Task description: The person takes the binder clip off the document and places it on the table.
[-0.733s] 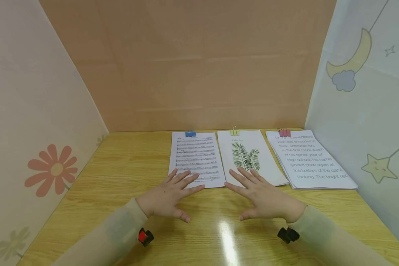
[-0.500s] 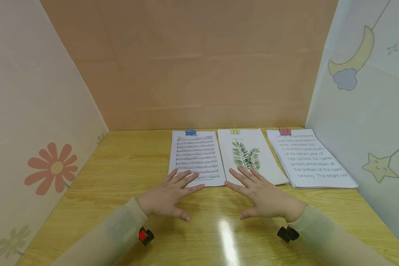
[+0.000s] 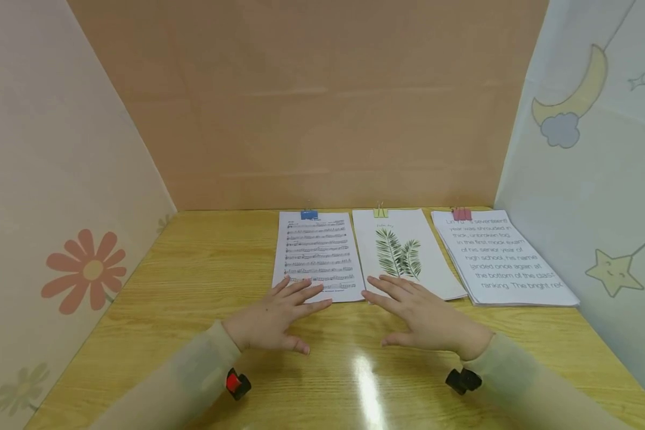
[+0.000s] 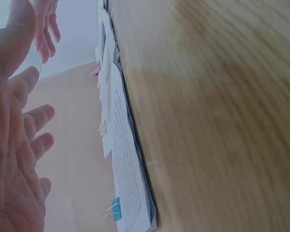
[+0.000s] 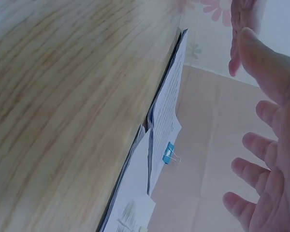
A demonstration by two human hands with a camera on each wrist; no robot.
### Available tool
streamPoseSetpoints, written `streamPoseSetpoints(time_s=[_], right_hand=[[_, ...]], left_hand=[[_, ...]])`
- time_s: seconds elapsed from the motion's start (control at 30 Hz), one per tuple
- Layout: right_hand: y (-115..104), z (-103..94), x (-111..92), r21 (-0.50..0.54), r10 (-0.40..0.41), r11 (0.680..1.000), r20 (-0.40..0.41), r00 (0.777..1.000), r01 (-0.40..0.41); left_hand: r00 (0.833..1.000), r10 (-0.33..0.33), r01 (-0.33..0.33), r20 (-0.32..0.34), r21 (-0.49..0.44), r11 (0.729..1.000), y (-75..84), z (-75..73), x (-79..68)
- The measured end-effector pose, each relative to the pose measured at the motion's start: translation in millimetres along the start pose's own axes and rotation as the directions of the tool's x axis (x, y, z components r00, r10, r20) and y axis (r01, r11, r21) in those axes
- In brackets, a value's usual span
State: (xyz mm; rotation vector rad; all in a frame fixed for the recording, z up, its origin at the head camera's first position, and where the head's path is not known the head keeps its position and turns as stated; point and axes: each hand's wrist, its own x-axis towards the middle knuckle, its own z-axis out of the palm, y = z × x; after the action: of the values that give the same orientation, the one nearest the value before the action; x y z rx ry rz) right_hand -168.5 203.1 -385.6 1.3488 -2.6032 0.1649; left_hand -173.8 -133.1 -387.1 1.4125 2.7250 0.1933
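Observation:
My left hand (image 3: pixel 279 313) is held palm down with fingers spread, its fingertips overlapping the near edge of a stack of sheet music (image 3: pixel 319 251) in the head view. A blue binder clip (image 3: pixel 309 214) grips that stack's far edge. Opposite it, my right hand (image 3: pixel 427 316) has its fingers extended over the near edge of a stack topped by a palm-leaf print (image 3: pixel 435 269), which carries a yellow binder clip (image 3: pixel 380 213). Both wrist views show a gap between palm and tabletop. Neither hand holds anything. Farther right lies a stack of large-print text pages (image 3: pixel 502 257) with a red binder clip (image 3: pixel 461 214).
The three stacks lie side by side along the back of the wooden table (image 3: pixel 204 257). A tan panel (image 3: pixel 322 107) rises behind them. Pale side walls, one with a flower (image 3: pixel 91 270) and one with a moon (image 3: pixel 575 89), flank the table.
The right hand's fingers have drawn closer together and its thumb has shifted slightly left. The left hand has moved only a little. The paper stacks and clips stay in place.

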Motion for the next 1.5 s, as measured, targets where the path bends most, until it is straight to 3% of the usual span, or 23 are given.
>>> streamPoseSetpoints(time_s=[0.13, 0.27, 0.37, 0.43, 0.5, 0.57, 0.63, 0.77, 0.87, 0.97, 1.1, 1.27, 1.3, 1.33, 1.5], right_hand=[[0, 3.3, 1, 0.036, -0.005, 0.999, -0.046, 0.999, 0.007], [0, 9.1, 4, 0.059, -0.004, 0.998, -0.076, 0.997, 0.009], [0, 14.0, 7, 0.078, 0.011, 0.997, -0.066, 0.998, -0.006], [0, 17.0, 9, 0.096, 0.025, 0.995, -0.052, 0.998, -0.020], [0, 20.0, 12, 0.110, 0.035, 0.993, -0.036, 0.999, -0.031], [0, 22.8, 16, 0.124, 0.043, 0.991, -0.025, 0.999, -0.040], [1, 26.2, 20, 0.141, 0.054, 0.989, -0.021, 0.998, -0.050], [4, 33.2, 29, 0.170, 0.081, 0.983, -0.025, 0.996, -0.076], [7, 37.5, 35, 0.186, 0.107, 0.977, -0.023, 0.994, -0.101], [10, 40.4, 39, 0.190, 0.131, 0.974, -0.024, 0.991, -0.124], [13, 41.9, 44, 0.195, 0.168, 0.967, -0.018, 0.986, -0.162], [15, 41.5, 49, 0.225, 0.212, 0.952, 0.008, 0.977, -0.208], [15, 41.4, 49, 0.225, 0.219, 0.950, 0.012, 0.976, -0.216], [15, 41.2, 51, 0.228, 0.225, 0.948, 0.013, 0.974, -0.222], [17, 41.9, 54, 0.231, 0.244, 0.942, 0.023, 0.969, -0.243]], left_hand=[[0.999, 0.003, -0.006, -0.048, -0.061, 0.998, -3.2, 7.0, 2.4], [0.994, -0.068, 0.051, -0.085, -0.193, 0.980, -6.4, 12.9, 2.8], [0.978, -0.186, 0.145, -0.091, -0.345, 0.927, -8.0, 16.9, 1.9], [0.954, -0.283, 0.209, -0.096, -0.461, 0.862, -9.6, 20.4, 1.8], [0.917, -0.387, 0.263, -0.100, -0.579, 0.772, -11.5, 23.8, 2.4], [0.864, -0.492, 0.301, -0.110, -0.671, 0.678, -14.0, 26.4, 3.8], [0.800, -0.589, 0.331, -0.111, -0.737, 0.589, -17.0, 27.7, 5.8], [0.667, -0.740, 0.411, -0.090, -0.784, 0.465, -26.7, 29.7, 9.9], [0.594, -0.801, 0.462, -0.066, -0.787, 0.408, -37.2, 31.3, 12.7], [0.554, -0.831, 0.507, -0.053, -0.770, 0.387, -49.0, 33.9, 15.5], [0.547, -0.837, 0.550, -0.021, -0.745, 0.378, -62.0, 38.8, 17.1], [0.535, -0.843, 0.592, 0.049, -0.734, 0.333, -71.3, 41.7, 17.5], [0.544, -0.838, 0.605, 0.048, -0.714, 0.352, -71.2, 40.8, 17.8], [0.559, -0.828, 0.625, 0.039, -0.676, 0.391, -71.3, 40.4, 18.0], [0.660, -0.751, 0.691, 0.023, -0.411, 0.595, -66.3, 40.7, 19.3]])
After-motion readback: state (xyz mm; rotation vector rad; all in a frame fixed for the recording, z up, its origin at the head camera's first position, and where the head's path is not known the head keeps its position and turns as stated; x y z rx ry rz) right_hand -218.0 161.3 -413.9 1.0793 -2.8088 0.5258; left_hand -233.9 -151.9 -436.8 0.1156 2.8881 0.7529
